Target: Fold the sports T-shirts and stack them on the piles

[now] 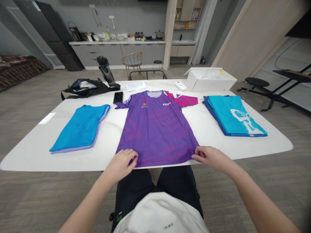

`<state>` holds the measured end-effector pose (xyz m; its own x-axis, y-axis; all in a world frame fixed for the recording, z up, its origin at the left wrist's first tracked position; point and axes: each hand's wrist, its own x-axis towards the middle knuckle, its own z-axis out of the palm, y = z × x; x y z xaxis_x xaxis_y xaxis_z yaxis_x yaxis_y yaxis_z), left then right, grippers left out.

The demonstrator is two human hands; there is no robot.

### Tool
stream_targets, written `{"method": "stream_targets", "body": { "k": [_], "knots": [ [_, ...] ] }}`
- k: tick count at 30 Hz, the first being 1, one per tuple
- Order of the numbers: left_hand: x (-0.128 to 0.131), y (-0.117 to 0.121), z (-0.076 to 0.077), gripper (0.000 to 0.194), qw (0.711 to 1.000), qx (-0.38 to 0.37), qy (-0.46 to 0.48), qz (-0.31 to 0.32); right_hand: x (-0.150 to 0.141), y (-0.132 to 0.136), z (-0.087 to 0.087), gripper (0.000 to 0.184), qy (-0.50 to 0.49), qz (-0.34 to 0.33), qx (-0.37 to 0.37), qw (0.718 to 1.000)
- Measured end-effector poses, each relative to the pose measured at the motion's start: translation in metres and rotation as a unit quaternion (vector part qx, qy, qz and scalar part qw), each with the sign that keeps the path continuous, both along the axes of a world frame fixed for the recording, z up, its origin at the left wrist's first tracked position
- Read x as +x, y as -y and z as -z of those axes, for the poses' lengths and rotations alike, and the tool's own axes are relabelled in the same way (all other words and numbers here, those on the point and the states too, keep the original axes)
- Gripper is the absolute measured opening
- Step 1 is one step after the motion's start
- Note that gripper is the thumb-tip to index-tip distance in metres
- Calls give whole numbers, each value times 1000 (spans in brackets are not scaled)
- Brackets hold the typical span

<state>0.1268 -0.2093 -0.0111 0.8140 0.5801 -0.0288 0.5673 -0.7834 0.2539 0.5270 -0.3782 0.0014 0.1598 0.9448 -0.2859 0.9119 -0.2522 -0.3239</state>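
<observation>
A purple sports shirt [156,126] with pink patterned sleeves lies spread flat, front up, in the middle of the white table [34,145]. My left hand [121,163] pinches the shirt's bottom hem at its left corner, fingers curled onto the cloth. At the right corner of the hem, my right hand [210,157] grips the fabric the same way. Both hands sit at the table's near edge.
A folded blue garment [81,127] lies to the left, a folded stack of turquoise shirts [234,116] to the right. Behind the shirt are a black phone [118,97], a sheet of paper [135,85], a black bag [85,88], a white remote [181,86] and an open white box [211,80].
</observation>
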Motion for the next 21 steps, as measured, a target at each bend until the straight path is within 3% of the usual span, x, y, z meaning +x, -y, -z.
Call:
{"method": "stream_targets", "body": {
  "k": [2,4,9,13,16,21],
  "knots": [
    [1,-4,8,22,999,30,0,-41,-5,-8,6,28,-11,8,65,998],
    [4,-4,17,23,996,57,-18,-73,-8,-14,14,22,7,7,80,997],
    [10,17,29,24,992,58,-45,-104,-1,-4,23,16,39,24,-27,999],
    [13,29,19,23,994,-39,-4,-101,11,3,12,28,-32,11,-95,995],
    [23,11,7,23,991,-88,22,-95,10,-19,3,28,-36,11,-71,997],
    [55,-52,5,16,996,17,19,-83,-8,-90,14,17,16,-3,101,995]
  ]
}}
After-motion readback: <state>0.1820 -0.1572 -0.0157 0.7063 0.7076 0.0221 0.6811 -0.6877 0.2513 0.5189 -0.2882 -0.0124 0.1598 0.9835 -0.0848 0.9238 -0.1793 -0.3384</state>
